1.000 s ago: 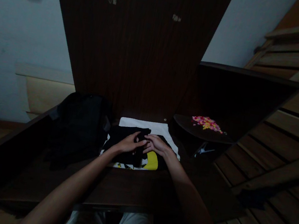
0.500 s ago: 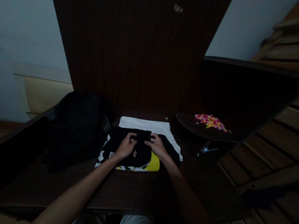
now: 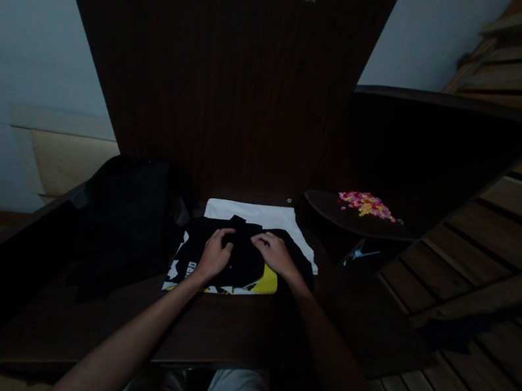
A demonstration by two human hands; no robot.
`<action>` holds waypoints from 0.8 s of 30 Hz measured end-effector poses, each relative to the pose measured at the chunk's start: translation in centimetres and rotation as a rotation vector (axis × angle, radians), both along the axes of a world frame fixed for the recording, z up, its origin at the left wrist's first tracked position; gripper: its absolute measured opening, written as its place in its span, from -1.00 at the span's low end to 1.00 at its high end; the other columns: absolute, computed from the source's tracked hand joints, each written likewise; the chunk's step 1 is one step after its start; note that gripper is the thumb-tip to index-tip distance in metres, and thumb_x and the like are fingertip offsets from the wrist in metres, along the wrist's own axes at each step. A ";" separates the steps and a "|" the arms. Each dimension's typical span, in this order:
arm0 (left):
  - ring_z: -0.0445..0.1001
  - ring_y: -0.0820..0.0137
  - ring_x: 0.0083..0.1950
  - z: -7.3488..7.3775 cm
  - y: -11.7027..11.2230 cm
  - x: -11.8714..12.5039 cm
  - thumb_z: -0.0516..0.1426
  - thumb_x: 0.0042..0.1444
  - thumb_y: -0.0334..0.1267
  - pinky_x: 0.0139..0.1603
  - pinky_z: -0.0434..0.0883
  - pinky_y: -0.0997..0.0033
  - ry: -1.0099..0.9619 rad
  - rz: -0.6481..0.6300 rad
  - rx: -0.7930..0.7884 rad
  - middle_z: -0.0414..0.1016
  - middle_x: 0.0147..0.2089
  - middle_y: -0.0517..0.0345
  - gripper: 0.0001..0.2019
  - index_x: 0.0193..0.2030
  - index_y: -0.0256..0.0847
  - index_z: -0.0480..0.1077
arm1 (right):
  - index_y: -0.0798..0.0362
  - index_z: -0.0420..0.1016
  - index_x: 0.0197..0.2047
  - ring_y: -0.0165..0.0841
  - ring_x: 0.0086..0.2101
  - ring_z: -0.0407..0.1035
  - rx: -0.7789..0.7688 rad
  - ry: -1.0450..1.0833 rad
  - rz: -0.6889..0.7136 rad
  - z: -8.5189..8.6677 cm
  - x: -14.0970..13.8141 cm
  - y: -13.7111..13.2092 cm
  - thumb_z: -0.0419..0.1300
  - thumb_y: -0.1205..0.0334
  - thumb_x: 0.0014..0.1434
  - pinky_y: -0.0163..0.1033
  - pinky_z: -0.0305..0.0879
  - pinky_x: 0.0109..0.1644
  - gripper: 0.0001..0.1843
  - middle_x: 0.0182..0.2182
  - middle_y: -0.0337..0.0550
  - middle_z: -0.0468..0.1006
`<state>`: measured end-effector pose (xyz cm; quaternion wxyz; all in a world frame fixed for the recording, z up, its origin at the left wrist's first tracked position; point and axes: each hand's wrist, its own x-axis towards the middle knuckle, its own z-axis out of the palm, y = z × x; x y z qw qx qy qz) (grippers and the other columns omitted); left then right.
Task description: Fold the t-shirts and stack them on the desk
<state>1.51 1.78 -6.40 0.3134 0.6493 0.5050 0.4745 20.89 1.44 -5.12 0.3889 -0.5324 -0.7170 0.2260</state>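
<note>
A folded black garment [image 3: 242, 271] lies on a white and yellow printed cloth [image 3: 268, 282], with white cloth [image 3: 251, 212] showing behind them. My left hand [image 3: 215, 255] rests on the left part of the garment, fingers bent and closed on the dark fabric; the fingertips are hard to make out. On the right part lies my right hand [image 3: 274, 252], its fingers stretched toward the left and flat on the fabric. A small dark flap [image 3: 237, 219] sticks up at the garment's far edge, just beyond my left fingertips.
A black bag [image 3: 129, 220] stands at the left on the dark wooden surface [image 3: 228, 333]. Many small pink, red and yellow pieces [image 3: 368, 205] lie on a rounded shelf [image 3: 332, 215] at the right. A dark upright panel [image 3: 227, 96] rises behind the cloths.
My right fingers have flattened on the fabric and my left hand has shifted slightly. The dark flap now stands up at the garment's far edge. The camera view has moved a little.
</note>
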 end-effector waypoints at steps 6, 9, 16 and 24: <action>0.47 0.26 -0.04 0.5 -0.1 -0.5 0.20 -0.03 -0.41 0.09 0.40 0.20 -0.054 0.021 0.031 0.52 -0.08 0.09 -0.71 -0.12 -0.16 0.49 | 0.02 0.48 -0.15 -0.40 -0.49 0.35 -0.151 0.214 -0.053 -1.0 -0.2 0.1 0.35 -0.02 0.00 -0.33 0.21 -0.38 -0.60 -0.50 -0.29 0.51; 0.45 0.40 -0.24 0.9 -0.2 -0.8 0.15 -0.06 -0.48 -0.13 0.47 0.35 -0.061 -0.066 -0.030 0.50 -0.03 0.10 -0.60 -0.03 -0.17 0.50 | 0.00 0.41 -0.04 -0.42 -0.51 0.36 -0.236 0.340 0.010 -1.2 -0.5 0.1 0.39 0.08 -0.08 -0.36 0.21 -0.40 -0.47 -0.54 -0.35 0.51; 0.29 0.58 -0.43 2.1 -1.2 -1.2 0.13 -0.13 -0.46 -0.52 0.35 0.57 -0.108 -0.280 -0.029 0.34 0.14 0.04 -0.41 0.14 -0.16 0.42 | 0.05 0.51 -0.32 -0.47 -0.58 0.28 -0.321 0.298 0.068 -0.5 0.4 0.1 0.26 0.37 -0.11 -0.38 0.16 -0.45 -0.80 -0.62 -0.36 0.45; 0.42 0.38 -0.12 2.9 -2.0 -1.1 0.12 -0.20 -0.46 -0.29 0.40 0.50 -0.113 -0.412 0.051 0.26 0.17 0.02 -0.28 0.22 -0.12 0.34 | 0.02 0.65 -0.29 -0.48 -0.48 0.27 -0.051 -0.021 0.184 1.0 1.5 -2.0 0.23 0.46 -0.10 -0.38 0.18 -0.40 -0.70 -0.34 -0.21 0.54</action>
